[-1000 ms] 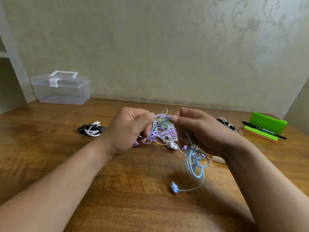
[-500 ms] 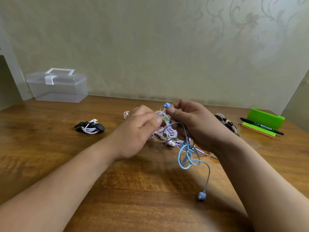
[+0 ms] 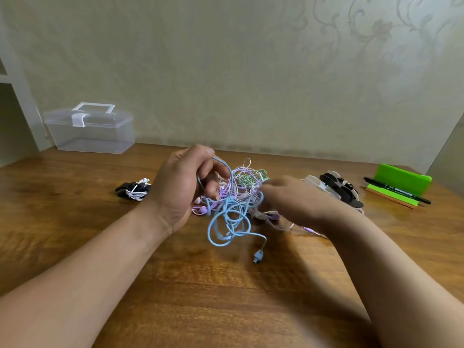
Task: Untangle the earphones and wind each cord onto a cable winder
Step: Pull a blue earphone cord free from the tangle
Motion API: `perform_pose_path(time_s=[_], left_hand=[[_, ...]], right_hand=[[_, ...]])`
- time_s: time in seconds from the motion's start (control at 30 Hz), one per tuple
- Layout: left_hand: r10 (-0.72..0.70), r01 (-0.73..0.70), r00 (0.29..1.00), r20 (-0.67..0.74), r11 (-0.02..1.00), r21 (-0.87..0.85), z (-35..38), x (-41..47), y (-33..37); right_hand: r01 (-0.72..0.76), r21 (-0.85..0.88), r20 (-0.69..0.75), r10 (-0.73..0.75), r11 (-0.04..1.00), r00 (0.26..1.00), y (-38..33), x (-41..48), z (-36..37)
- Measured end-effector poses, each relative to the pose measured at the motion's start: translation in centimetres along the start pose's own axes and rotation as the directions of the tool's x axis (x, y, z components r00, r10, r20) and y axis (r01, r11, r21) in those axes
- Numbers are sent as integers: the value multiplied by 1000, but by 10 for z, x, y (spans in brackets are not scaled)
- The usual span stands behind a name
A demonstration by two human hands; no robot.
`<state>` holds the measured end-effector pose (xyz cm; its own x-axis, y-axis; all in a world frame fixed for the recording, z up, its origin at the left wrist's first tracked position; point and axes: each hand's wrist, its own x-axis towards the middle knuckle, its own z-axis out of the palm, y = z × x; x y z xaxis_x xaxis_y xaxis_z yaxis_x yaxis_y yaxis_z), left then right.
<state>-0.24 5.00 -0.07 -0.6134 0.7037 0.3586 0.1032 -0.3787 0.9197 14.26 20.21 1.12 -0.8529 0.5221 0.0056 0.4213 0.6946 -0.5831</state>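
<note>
A tangle of purple, green and white earphone cords (image 3: 247, 180) lies mid-table between my hands. My left hand (image 3: 184, 183) is raised at its left side, fingers curled round a blue earphone cord (image 3: 227, 221) that arcs over them. The cord drops into loose loops on the wood and ends in a blue earbud (image 3: 258, 256). My right hand (image 3: 291, 197) is blurred, its fingertips at the tangle's right edge where the blue cord passes; its grip is unclear. Spare black and white cable winders (image 3: 337, 188) lie behind my right hand.
A white earphone wound on a black winder (image 3: 134, 190) rests left of my left hand. A clear lidded box (image 3: 91, 131) stands at the back left against the wall. A green holder (image 3: 400, 179) and a black pen (image 3: 399, 190) sit at the right edge.
My left hand has risen and now grips the blue cord. My right hand has dropped low to the tangle's right side. The blue loops and earbud have shifted left.
</note>
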Motion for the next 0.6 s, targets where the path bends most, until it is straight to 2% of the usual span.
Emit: perform_pose_path(time_s=[0.03,0.1,0.17,0.2,0.23,0.27,0.33,0.4,0.47,0.53,0.6], left_hand=[[7,-7,1000,0,1000,-23,0,0,1],[27,-25,999,30,998,-54,1,0,1],[43,-40,996,72,998,-48,2,-1,1],[51,-48,994,93,998,-35,3,-1,1],[58,-56,993,107,998,-17,5,-2,0],[66,-66,991,113,998,-2,6,-2,0],[79,-80,993,92,997,9,6,-2,0],[90,-89,995,31,995,-33,4,-1,1],[102,-107,993,-57,989,-99,-1,2,3],[89,-112,984,-152,982,-155,-8,7,4],[47,-72,984,-170,987,-146,-15,10,3]], right_hand=[[7,-79,-16,-8,997,1000,0,0,4],[71,-133,-163,-92,989,982,1,3,8],[242,-49,-407,-240,969,881,-4,3,9],[325,36,-503,-263,945,823,-7,2,9],[393,144,-539,-261,908,801,-10,0,9],[438,264,-508,-263,859,820,-13,-1,9],[419,425,-291,-317,803,903,-15,-3,15],[390,378,-112,-377,839,919,-10,-1,19],[357,340,-40,-366,870,930,-3,2,17],[317,381,-14,-337,869,941,2,1,8],[332,397,-19,-354,856,935,3,-3,-1]])
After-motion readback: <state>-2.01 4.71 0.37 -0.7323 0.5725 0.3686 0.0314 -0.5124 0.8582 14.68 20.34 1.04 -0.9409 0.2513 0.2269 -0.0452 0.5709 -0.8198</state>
